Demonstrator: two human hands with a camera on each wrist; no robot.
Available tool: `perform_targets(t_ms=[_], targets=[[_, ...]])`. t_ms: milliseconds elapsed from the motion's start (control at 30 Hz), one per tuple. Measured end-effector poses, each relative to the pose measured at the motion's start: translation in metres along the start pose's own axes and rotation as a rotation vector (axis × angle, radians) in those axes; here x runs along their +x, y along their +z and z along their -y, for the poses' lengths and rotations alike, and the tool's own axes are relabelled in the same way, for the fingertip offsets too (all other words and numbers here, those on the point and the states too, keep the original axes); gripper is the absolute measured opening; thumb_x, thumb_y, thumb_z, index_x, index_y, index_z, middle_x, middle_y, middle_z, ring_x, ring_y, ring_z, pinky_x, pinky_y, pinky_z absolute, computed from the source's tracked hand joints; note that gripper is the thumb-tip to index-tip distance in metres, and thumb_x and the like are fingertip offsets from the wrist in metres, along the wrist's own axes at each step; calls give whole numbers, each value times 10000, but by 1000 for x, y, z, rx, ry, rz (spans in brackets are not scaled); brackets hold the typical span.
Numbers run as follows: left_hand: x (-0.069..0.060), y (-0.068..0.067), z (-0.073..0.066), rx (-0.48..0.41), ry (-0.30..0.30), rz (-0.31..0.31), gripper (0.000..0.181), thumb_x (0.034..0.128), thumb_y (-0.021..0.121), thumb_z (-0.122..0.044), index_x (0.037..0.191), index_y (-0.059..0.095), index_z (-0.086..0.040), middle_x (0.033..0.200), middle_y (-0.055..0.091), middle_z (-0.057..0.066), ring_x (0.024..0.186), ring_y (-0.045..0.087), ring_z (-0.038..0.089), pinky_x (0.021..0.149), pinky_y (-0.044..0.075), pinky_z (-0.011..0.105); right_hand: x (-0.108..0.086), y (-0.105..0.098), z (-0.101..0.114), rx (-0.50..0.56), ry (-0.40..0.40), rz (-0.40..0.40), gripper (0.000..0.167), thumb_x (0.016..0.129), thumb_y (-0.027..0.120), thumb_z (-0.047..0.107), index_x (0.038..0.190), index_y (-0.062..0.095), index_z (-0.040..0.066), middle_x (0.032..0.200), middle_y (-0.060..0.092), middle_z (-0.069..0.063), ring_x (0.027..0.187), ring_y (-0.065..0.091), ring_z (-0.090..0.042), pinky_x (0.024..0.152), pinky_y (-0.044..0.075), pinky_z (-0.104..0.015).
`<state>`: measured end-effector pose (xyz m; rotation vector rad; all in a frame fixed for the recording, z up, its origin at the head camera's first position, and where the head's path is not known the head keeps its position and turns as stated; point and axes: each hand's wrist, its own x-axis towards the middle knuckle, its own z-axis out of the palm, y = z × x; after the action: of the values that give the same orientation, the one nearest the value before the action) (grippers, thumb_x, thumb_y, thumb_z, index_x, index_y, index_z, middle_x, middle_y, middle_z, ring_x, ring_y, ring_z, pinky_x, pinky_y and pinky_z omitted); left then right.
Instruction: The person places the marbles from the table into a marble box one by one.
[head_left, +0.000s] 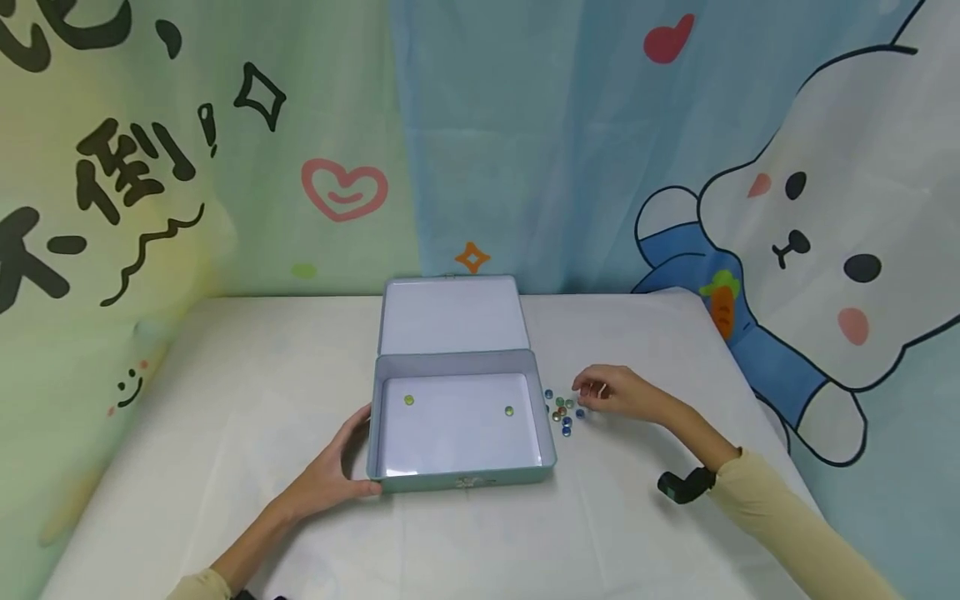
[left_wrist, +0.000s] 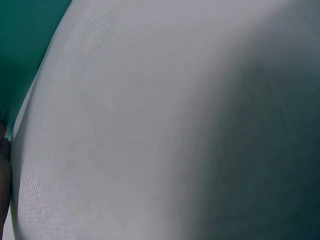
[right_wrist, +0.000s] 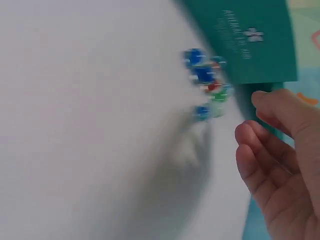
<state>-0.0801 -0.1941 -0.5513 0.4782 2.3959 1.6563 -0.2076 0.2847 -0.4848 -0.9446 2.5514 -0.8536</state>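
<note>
A green metal box (head_left: 465, 481) stands on the white cloth, its lid (head_left: 453, 317) open at the back. Inside lie a yellow-green marble (head_left: 408, 400) and a green marble (head_left: 509, 411), well apart. Against the box's left side rests the left hand (head_left: 333, 475), thumb at the front corner; the left wrist view catches only its edge. Several blue, green and reddish marbles (head_left: 566, 422) lie in a cluster beside the right wall. Just right of them hovers the right hand (head_left: 615, 392), fingers loosely bent; in the right wrist view no marble shows between its fingers (right_wrist: 247, 135).
White cloth (head_left: 480, 542) covers the table around the box. Behind it hangs a printed curtain (head_left: 487, 150) with a cartoon rabbit at the right. A black device (head_left: 686, 485) is strapped to the right wrist.
</note>
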Motion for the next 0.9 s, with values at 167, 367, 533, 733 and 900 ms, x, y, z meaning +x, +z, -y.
perform_targets(t_ms=[167,367,533,733,900], targets=[[0,-2,0,0,9,-3,1128,677,862,-183,1549,155,-300,1576,287,126,1387,216,-73,1132,159,689,-10,16,-11,4,22,32,213,864,692,72,1068,641,41,923,648,-13,816,549,-72,708,540,-213],[-1,-1,1,-1,13,-1,1127,675,866,-190,1544,160,-320,1569,299,115,1377,211,-97,1133,144,694,-13,27,-13,-29,72,47,203,866,697,87,1060,641,71,920,637,6,814,535,-85,706,512,-181],[-1,0,1,1,26,2,1126,680,865,-197,1543,155,-331,1576,290,106,1376,206,-111,1128,142,702,-14,32,-15,-64,62,9,169,862,673,51,1026,645,82,891,617,36,798,509,-49,692,492,-174],[0,0,2,-4,22,-3,1130,674,864,-179,1543,157,-330,1572,296,106,1366,210,-124,1130,140,699,-14,35,-18,-69,44,-20,162,855,679,36,1005,646,90,863,603,50,785,502,-33,677,488,-178],[0,0,2,-4,17,-6,1129,671,863,-171,1542,162,-329,1575,296,103,1376,214,-107,1134,140,693,-15,36,-19,-57,49,-22,157,855,685,37,996,644,92,860,605,50,787,508,-30,681,492,-176]])
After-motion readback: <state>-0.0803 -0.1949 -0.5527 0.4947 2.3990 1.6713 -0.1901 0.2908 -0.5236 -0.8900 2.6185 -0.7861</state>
